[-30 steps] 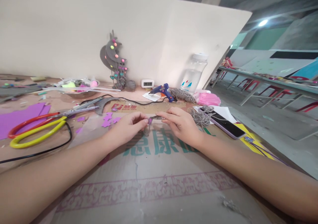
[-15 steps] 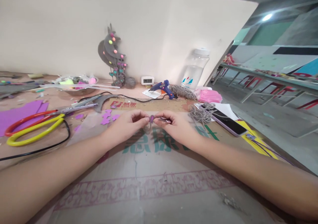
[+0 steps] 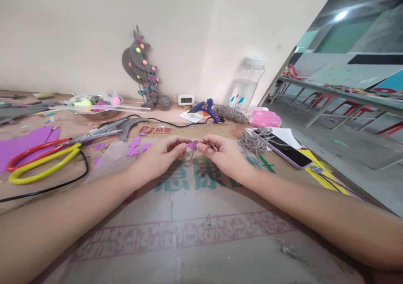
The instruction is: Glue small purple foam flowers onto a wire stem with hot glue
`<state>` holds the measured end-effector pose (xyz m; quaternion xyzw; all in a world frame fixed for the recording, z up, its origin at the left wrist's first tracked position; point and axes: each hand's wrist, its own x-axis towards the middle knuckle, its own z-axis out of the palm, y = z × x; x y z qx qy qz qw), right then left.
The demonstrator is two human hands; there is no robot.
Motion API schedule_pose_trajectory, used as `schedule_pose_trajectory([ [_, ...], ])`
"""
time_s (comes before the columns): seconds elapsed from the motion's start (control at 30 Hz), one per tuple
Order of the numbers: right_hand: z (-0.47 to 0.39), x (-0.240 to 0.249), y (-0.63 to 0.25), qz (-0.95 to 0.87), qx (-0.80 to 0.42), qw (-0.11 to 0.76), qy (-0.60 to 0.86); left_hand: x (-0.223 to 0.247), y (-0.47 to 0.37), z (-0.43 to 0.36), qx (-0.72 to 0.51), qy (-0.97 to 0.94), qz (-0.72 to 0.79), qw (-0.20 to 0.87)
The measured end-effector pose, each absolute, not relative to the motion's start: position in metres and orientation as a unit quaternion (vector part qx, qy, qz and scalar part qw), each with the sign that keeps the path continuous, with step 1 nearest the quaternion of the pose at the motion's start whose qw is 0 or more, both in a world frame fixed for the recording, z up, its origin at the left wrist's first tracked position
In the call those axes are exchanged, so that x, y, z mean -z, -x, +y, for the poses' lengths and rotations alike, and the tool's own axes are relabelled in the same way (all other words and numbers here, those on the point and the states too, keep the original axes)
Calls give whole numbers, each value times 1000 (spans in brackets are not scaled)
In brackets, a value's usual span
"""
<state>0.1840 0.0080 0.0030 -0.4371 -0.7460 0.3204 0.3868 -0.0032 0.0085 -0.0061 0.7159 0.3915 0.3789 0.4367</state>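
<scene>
My left hand (image 3: 168, 152) is closed in a pinch on a small purple foam piece (image 3: 190, 146). Against that piece lies a strand of grey yarn (image 3: 194, 150), which curves down in a loop below the fingertips. My right hand (image 3: 217, 152) pinches the yarn close beside the piece; a thin dark item shows under its fingers, too small to name. Both hands meet over the cardboard sheet (image 3: 189, 208) with green lettering. Several purple foam cut-outs (image 3: 133, 146) lie just left of my left hand.
Red-and-yellow-handled scissors (image 3: 44, 160) lie left, near a black cord. Behind stand a decorated grey moon (image 3: 141, 61), a timer (image 3: 186, 100), a blue glue gun (image 3: 206, 108) and a water bottle (image 3: 245, 84). Grey yarn (image 3: 253, 143) and a phone (image 3: 289, 152) lie right.
My fingertips have drawn slightly apart. More of the purple piece and the yarn loop beside it shows between them. The view has shifted a little.
</scene>
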Motion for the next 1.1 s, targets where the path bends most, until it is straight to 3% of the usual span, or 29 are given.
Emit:
schedule_pose_trajectory([
  [0.3,8,-4,-185,-731,-363,403,414,0,0,2,-288,-773,406,394],
  [0.57,6,-8,-183,-723,-366,408,420,1,2,2,-307,-739,418,429],
  [0.73,6,-10,-186,-702,-347,440,440,3,3,9,-393,-672,424,463],
  [0.9,9,-10,-191,-672,-354,469,451,5,7,21,-588,-414,432,544],
  [1.1,11,-9,-193,-658,-381,473,445,8,9,22,-598,-450,449,488],
])
